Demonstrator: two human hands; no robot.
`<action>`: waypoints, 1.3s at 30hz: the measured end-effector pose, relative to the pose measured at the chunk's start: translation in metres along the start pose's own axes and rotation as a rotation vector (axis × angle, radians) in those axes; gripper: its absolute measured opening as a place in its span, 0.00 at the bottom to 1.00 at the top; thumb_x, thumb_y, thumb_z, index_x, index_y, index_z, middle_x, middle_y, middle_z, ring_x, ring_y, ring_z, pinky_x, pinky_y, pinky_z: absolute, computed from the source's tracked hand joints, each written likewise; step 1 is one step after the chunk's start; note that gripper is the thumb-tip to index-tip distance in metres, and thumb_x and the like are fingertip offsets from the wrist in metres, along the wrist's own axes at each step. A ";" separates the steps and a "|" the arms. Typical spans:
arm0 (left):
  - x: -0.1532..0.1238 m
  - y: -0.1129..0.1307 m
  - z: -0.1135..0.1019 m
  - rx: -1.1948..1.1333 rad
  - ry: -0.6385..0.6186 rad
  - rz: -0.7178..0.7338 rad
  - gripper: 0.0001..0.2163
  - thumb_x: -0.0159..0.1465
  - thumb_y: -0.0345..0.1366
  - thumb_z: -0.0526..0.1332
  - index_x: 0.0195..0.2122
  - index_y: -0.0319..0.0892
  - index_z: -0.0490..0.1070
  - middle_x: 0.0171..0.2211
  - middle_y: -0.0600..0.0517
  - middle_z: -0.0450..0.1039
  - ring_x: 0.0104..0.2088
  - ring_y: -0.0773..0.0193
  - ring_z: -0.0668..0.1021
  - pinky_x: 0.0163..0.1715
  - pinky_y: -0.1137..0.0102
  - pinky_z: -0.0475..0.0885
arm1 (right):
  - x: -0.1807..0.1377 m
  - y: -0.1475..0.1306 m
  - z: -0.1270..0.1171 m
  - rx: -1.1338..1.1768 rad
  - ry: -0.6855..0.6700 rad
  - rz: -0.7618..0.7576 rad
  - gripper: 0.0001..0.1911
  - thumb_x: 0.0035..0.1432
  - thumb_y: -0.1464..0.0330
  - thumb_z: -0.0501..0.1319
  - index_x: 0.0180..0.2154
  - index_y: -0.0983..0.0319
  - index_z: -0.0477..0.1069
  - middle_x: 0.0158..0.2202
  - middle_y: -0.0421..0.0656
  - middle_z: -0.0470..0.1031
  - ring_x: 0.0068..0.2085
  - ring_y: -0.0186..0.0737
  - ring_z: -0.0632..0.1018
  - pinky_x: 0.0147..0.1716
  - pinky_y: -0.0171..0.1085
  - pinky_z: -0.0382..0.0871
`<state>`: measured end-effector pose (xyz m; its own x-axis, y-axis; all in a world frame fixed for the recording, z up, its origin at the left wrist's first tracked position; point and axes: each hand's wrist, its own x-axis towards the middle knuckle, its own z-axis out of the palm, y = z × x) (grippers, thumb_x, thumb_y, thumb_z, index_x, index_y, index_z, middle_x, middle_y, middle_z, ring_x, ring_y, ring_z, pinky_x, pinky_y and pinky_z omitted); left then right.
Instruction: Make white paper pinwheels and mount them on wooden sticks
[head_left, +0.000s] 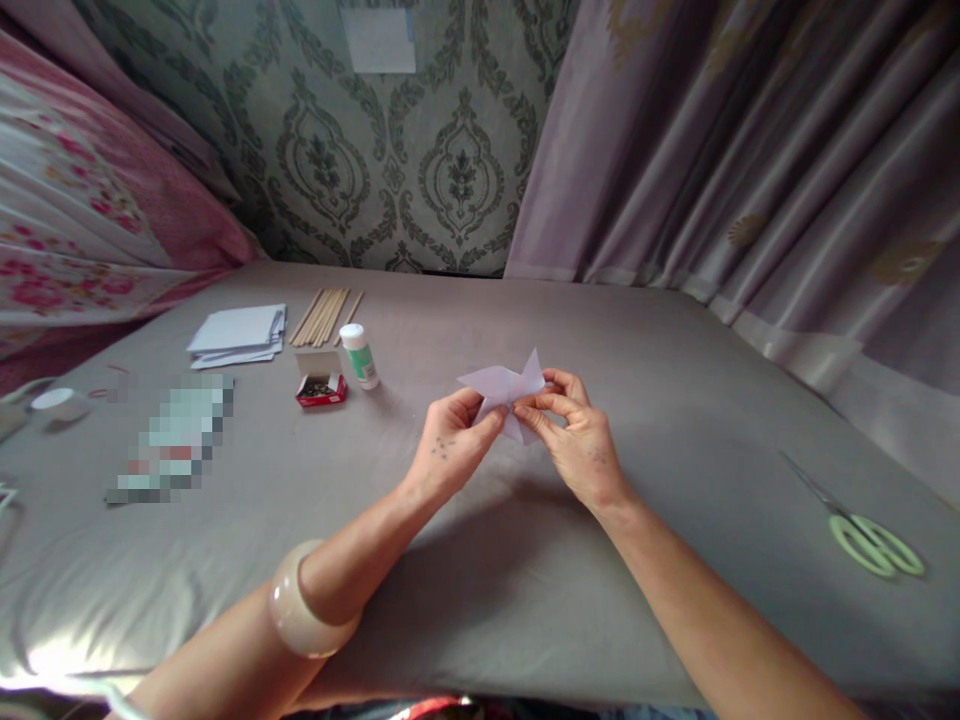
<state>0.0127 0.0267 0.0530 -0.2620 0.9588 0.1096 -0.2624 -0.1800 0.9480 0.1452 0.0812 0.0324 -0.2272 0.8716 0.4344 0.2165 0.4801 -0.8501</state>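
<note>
A white paper pinwheel (501, 384) with pointed blades is held up between my two hands, above the middle of the grey-covered surface. My left hand (454, 440) grips its left side, with the thumb near the centre. On the other side, my right hand (577, 430) pinches close to the pinwheel's centre with thumb and forefinger. Whether anything small sits between those fingertips is too hidden to tell. To the left of my hands, a small red box (321, 388) stands with its flap up and small dark pieces inside. Beside it is a white and green glue bottle (360, 357).
Thin wooden sticks (321, 317) lie at the back left, next to a stack of white paper (238, 333). A blurred-out flat object (176, 437) and a white round item (60, 403) are farther left. Green-handled scissors (874, 543) lie at the right. Curtains (675, 150) border the surface.
</note>
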 end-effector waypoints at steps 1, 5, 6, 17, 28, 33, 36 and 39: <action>0.000 -0.001 0.000 0.005 -0.006 0.007 0.07 0.49 0.33 0.65 0.30 0.40 0.77 0.29 0.52 0.78 0.31 0.65 0.77 0.35 0.72 0.70 | 0.000 0.000 0.000 -0.003 0.001 0.000 0.14 0.51 0.55 0.65 0.28 0.59 0.79 0.47 0.45 0.67 0.46 0.41 0.69 0.52 0.42 0.65; 0.001 -0.003 -0.002 0.015 -0.050 0.058 0.08 0.51 0.34 0.65 0.32 0.39 0.76 0.30 0.52 0.78 0.33 0.64 0.77 0.37 0.71 0.71 | 0.001 -0.003 -0.001 -0.018 0.011 -0.007 0.15 0.51 0.54 0.65 0.27 0.59 0.79 0.46 0.45 0.67 0.45 0.41 0.69 0.52 0.43 0.65; 0.002 -0.004 -0.002 0.018 -0.059 0.072 0.08 0.51 0.33 0.64 0.33 0.38 0.76 0.30 0.52 0.78 0.33 0.64 0.77 0.37 0.71 0.71 | 0.001 -0.003 -0.001 -0.022 0.011 -0.011 0.15 0.51 0.54 0.65 0.27 0.59 0.79 0.46 0.45 0.67 0.45 0.41 0.69 0.52 0.43 0.65; 0.003 -0.006 -0.003 0.071 -0.062 0.101 0.08 0.53 0.33 0.63 0.34 0.38 0.77 0.31 0.50 0.79 0.35 0.62 0.77 0.38 0.70 0.71 | 0.001 -0.003 -0.001 -0.023 0.006 -0.026 0.13 0.51 0.55 0.65 0.27 0.58 0.79 0.46 0.45 0.68 0.45 0.41 0.70 0.52 0.43 0.64; 0.001 -0.007 -0.004 0.082 -0.087 0.085 0.11 0.51 0.32 0.64 0.36 0.38 0.77 0.33 0.50 0.79 0.36 0.62 0.78 0.39 0.70 0.71 | 0.001 -0.004 -0.001 0.000 0.007 0.006 0.12 0.49 0.58 0.66 0.27 0.59 0.79 0.46 0.46 0.69 0.45 0.41 0.71 0.51 0.42 0.65; 0.002 -0.007 -0.004 0.089 -0.096 0.062 0.12 0.51 0.34 0.66 0.37 0.38 0.77 0.34 0.50 0.79 0.33 0.64 0.77 0.36 0.71 0.71 | 0.001 -0.003 0.000 0.046 0.017 0.043 0.10 0.48 0.60 0.66 0.27 0.60 0.78 0.46 0.47 0.70 0.49 0.43 0.71 0.50 0.41 0.65; 0.003 -0.008 -0.005 0.095 -0.100 0.070 0.11 0.51 0.35 0.66 0.36 0.38 0.78 0.33 0.51 0.79 0.33 0.64 0.77 0.36 0.71 0.71 | 0.001 -0.003 0.001 0.046 0.023 0.082 0.10 0.46 0.60 0.67 0.27 0.61 0.76 0.46 0.47 0.71 0.51 0.46 0.71 0.47 0.42 0.65; 0.004 -0.009 -0.006 0.101 -0.107 0.078 0.11 0.52 0.37 0.67 0.35 0.38 0.78 0.32 0.51 0.79 0.33 0.63 0.77 0.37 0.70 0.71 | 0.001 -0.003 0.002 0.091 0.031 0.142 0.12 0.45 0.59 0.67 0.27 0.61 0.73 0.44 0.46 0.72 0.46 0.44 0.73 0.43 0.42 0.66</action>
<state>0.0085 0.0307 0.0430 -0.1758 0.9617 0.2102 -0.1486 -0.2370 0.9601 0.1426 0.0804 0.0342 -0.1708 0.9334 0.3157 0.1568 0.3421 -0.9265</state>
